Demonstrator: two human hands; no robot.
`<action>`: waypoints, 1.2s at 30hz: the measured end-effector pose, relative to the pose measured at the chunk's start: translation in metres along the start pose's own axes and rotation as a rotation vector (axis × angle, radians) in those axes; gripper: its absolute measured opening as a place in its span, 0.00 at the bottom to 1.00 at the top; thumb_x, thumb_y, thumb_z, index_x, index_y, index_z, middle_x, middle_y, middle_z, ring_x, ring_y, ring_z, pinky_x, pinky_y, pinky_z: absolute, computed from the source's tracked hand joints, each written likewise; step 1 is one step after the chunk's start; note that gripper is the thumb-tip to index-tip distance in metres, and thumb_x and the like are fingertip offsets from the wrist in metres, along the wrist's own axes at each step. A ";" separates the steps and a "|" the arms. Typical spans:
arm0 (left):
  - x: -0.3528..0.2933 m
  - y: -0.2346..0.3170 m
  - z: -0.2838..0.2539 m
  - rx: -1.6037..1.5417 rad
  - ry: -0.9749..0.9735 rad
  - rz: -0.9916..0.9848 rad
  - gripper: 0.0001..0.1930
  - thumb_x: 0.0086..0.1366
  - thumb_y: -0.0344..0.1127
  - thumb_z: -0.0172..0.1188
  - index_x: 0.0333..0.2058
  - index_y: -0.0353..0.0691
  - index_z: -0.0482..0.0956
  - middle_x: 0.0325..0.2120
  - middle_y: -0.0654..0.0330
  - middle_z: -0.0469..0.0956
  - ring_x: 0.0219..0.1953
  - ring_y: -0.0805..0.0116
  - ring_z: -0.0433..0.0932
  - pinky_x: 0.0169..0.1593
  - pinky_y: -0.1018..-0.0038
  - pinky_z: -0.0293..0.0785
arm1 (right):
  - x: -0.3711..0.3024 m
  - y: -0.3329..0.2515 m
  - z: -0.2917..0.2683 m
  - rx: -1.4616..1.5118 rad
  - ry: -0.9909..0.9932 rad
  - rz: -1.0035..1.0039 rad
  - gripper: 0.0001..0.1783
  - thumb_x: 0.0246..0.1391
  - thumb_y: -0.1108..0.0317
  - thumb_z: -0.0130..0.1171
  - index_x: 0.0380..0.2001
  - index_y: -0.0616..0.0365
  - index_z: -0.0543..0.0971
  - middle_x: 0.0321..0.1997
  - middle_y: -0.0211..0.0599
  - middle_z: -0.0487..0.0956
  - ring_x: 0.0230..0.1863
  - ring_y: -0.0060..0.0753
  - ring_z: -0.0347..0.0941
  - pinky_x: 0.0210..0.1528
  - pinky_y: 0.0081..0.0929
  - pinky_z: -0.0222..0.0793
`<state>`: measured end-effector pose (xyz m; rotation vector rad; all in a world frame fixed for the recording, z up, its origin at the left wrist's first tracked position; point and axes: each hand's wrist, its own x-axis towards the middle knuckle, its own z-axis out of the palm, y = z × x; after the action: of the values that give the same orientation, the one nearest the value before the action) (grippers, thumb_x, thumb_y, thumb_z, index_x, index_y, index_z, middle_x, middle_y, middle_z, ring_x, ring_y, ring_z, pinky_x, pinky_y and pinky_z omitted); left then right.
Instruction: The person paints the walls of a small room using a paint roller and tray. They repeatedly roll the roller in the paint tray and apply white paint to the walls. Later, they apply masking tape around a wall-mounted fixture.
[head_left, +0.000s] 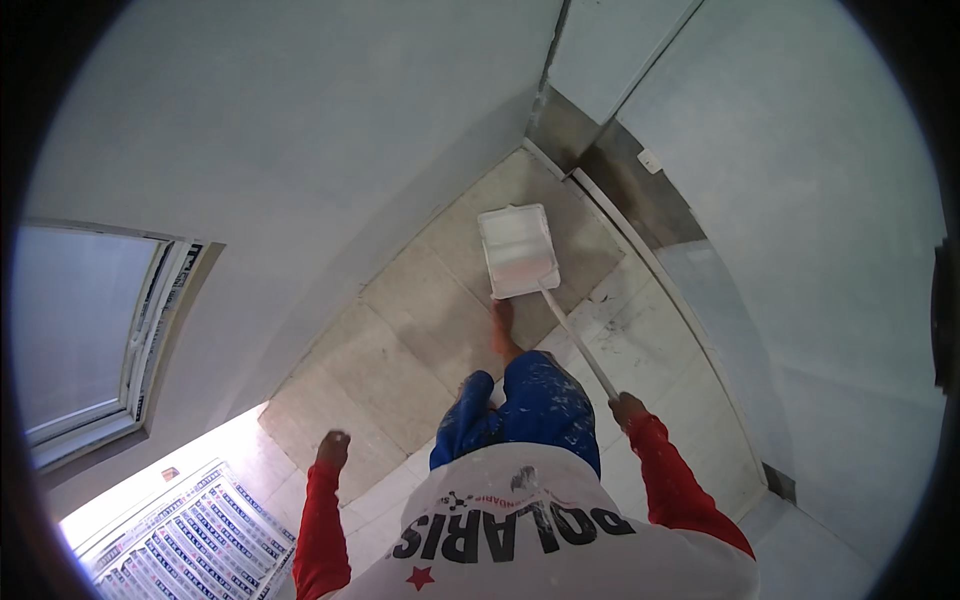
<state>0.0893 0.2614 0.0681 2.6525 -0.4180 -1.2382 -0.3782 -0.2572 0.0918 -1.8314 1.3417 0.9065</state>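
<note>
My right hand (627,408) is closed around the near end of a long white roller pole (580,340). The pole slants away to the near right corner of a white, paint-smeared tray (516,238) on the tiled floor. I cannot clearly make out a roller head at its far end. My left hand (334,449) hangs out to the left over the floor, its fingers curled in and nothing visible in them. One bare foot (502,315) is right at the tray's near edge.
Pale walls meet in a corner beyond the tray. A bare grey strip with a white socket (650,161) runs along the right wall. At left are a framed window (90,340) and a doorway with a striped, printed panel (200,540). Beige tiles (400,340) cover the floor.
</note>
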 end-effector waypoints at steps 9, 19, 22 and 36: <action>0.041 0.147 -0.015 -0.584 -0.066 0.109 0.15 0.67 0.42 0.53 0.49 0.41 0.74 0.33 0.59 0.79 0.35 0.72 0.79 0.36 0.74 0.77 | -0.002 -0.004 -0.025 0.178 0.061 0.070 0.23 0.60 0.50 0.48 0.37 0.64 0.74 0.34 0.58 0.78 0.40 0.61 0.75 0.41 0.48 0.70; 0.086 0.101 0.036 -0.573 -0.066 -0.079 0.17 0.66 0.46 0.53 0.48 0.42 0.73 0.31 0.60 0.78 0.26 0.71 0.78 0.25 0.77 0.72 | 0.022 -0.007 -0.032 0.074 0.006 0.143 0.25 0.58 0.49 0.48 0.39 0.64 0.75 0.40 0.58 0.79 0.44 0.59 0.76 0.45 0.47 0.71; 0.112 0.165 0.030 -0.513 -0.089 0.044 0.18 0.66 0.45 0.53 0.48 0.39 0.73 0.32 0.58 0.79 0.29 0.70 0.79 0.29 0.75 0.74 | 0.052 -0.029 -0.057 0.074 0.032 0.106 0.23 0.59 0.51 0.46 0.38 0.64 0.74 0.41 0.60 0.78 0.46 0.62 0.74 0.46 0.49 0.71; 0.099 0.146 0.001 -0.526 -0.090 -0.298 0.16 0.63 0.42 0.55 0.44 0.38 0.76 0.28 0.57 0.79 0.25 0.69 0.78 0.26 0.73 0.75 | 0.024 -0.002 -0.050 0.172 -0.096 0.210 0.26 0.57 0.48 0.51 0.35 0.66 0.77 0.34 0.58 0.80 0.39 0.57 0.79 0.40 0.47 0.74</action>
<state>0.1239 0.0914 0.0373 2.2580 0.2742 -1.3259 -0.3641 -0.3104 0.0983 -1.5200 1.5214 0.9420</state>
